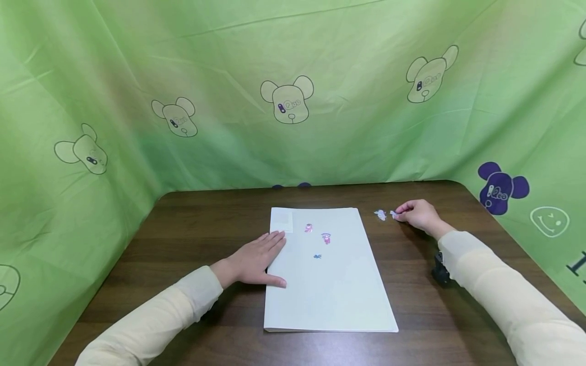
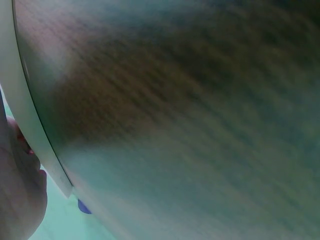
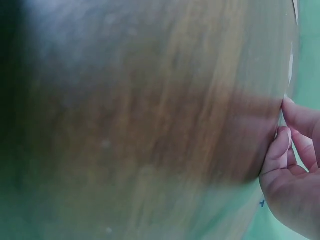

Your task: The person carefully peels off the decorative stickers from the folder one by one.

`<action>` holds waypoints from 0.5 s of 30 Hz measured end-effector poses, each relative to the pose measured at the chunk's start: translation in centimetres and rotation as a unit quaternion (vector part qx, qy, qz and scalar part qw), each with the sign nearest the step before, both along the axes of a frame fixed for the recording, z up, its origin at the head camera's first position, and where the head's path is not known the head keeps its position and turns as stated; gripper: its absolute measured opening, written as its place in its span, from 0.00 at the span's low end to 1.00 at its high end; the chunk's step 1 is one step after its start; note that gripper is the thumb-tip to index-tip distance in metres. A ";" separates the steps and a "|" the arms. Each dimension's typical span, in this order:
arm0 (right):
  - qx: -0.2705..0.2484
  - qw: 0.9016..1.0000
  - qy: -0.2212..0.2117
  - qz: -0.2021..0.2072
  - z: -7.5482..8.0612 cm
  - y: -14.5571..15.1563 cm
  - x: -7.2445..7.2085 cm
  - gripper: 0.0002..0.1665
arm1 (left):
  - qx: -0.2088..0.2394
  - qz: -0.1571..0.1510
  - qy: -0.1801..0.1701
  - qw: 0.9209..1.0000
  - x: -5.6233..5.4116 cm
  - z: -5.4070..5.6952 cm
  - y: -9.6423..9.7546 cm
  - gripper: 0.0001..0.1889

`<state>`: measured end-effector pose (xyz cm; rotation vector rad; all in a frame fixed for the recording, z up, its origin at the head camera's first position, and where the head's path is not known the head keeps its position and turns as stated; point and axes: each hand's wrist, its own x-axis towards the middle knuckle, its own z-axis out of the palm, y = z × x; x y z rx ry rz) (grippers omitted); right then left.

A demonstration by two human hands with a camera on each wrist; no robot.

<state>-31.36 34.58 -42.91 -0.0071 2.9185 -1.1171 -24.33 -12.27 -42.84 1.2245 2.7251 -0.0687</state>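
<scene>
- Closest to the lens, my cream long sleeves [image 1: 155, 315] reach in from both lower corners over a dark brown wood-grain table [image 1: 426, 325].
- Flat on the tabletop before me lies a large white rectangular paper booklet [image 1: 329, 305], its layered near edge facing me.
- Across the booklet's left edge, my left hand [image 1: 256, 259] rests palm down, fingers straight, thumb spread apart from them.
- Under my right cuff sits a small black device [image 1: 440, 269].
- Midway up the booklet lies a tiny blue cutout [image 1: 317, 256]; farther up are a small pink-and-purple figure [image 1: 326, 238] and a small pink figure [image 1: 309, 228].
- At the booklet's upper left corner, a pale rectangular slip [image 1: 283, 221] lies just by my left fingertips.
- Past the booklet's right edge, my right hand [image 1: 418, 214] pinches a small pale violet paper cutout [image 1: 393, 214], thumb and finger together on it, low at the table's surface.
- Just left of that piece, a pale lilac-blue paper cutout [image 1: 380, 215] lies on the wood.
- Behind the table hangs a green fabric backdrop [image 1: 229, 152], printed with outlined bear heads [image 1: 291, 104] and, at right, a purple bear head [image 1: 508, 185].
</scene>
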 end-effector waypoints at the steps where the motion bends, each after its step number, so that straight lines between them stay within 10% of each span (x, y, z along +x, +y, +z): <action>1: 0.001 1.000 0.000 0.001 0.0 0.0 0.0 0.16 | -0.001 0.001 0.000 1.000 0.0 0.0 0.0 0.59; 15: -0.028 0.999 -0.016 0.010 0.2 0.4 0.1 0.16 | -0.002 -0.002 0.000 1.000 -0.1 0.0 0.1 0.59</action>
